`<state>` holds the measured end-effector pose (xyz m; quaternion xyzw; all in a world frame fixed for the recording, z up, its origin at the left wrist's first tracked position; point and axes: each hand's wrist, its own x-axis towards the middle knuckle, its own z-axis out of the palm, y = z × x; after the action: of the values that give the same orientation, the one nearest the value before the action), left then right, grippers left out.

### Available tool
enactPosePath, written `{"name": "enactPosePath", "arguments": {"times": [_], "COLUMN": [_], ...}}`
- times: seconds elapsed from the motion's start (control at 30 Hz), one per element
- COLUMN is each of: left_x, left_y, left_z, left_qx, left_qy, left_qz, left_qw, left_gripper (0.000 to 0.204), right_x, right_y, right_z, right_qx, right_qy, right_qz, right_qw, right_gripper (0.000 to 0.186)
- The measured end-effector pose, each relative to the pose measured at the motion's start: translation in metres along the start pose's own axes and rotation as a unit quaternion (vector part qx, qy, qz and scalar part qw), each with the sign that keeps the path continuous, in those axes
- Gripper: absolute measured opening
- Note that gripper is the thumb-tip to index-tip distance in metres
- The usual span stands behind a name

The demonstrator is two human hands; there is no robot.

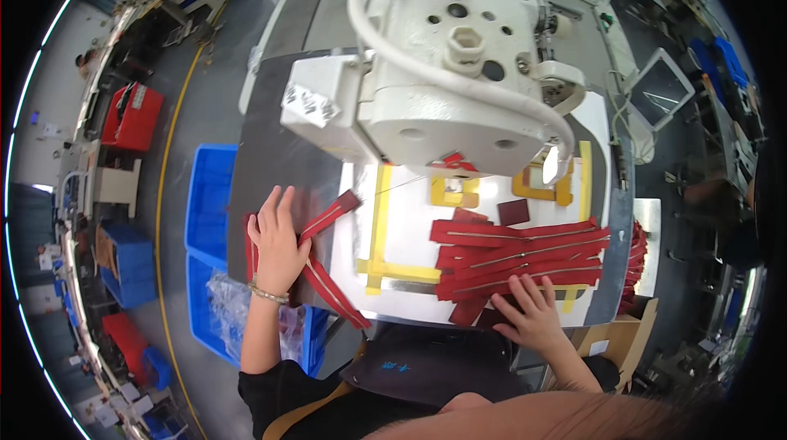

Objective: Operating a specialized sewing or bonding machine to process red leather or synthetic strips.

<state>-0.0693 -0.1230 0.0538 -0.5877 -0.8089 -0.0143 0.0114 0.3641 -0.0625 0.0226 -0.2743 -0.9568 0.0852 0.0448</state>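
Observation:
My left hand (281, 250) lies at the left of the sewing machine's table with its fingers stretched out. Beneath its palm and thumb runs a red zipper (334, 291) with metal teeth; a dark red tab (349, 201) sits at the far end of a strip there. More red tape shows at the hand's left side. A pile of red zippers (525, 253) is spread on the white work plate (402, 235) at the right. My right hand (531, 313) rests on the pile's near edge, fingers spread. Dark red square patches (513, 211) lie beside and under the pile.
The white sewing machine head (459, 104) overhangs the plate, with a thin thread running left. Yellow tape (379, 219) and yellow frames (453, 192) mark the plate. Blue bins (215, 202) stand at the left, one holding clear plastic. A cardboard box (627, 337) is at the lower right.

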Motion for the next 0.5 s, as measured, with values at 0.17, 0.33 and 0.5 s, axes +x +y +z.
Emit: {"name": "enactPosePath", "arguments": {"times": [0.17,0.33,0.5], "left_x": [-0.051,-0.075,-0.057], "left_y": [-0.056,-0.082,-0.082], "left_z": [-0.008,-0.008,0.017], "left_qx": [-0.12,-0.023,0.115], "left_qy": [-0.045,-0.04,0.12], "left_qz": [-0.136,-0.223,-0.222], "left_qw": [0.982,0.974,0.961], "left_gripper": [0.103,0.101,0.078], "right_x": [0.002,0.009,0.012], "right_y": [0.004,0.007,0.004], "right_z": [0.003,0.003,-0.001], "right_qx": [-0.004,0.029,0.024], "right_qy": [0.001,0.0,0.006], "right_qz": [0.003,-0.018,0.027], "right_qw": [1.0,0.999,0.999], "right_gripper": [0.067,0.068,0.066]}}
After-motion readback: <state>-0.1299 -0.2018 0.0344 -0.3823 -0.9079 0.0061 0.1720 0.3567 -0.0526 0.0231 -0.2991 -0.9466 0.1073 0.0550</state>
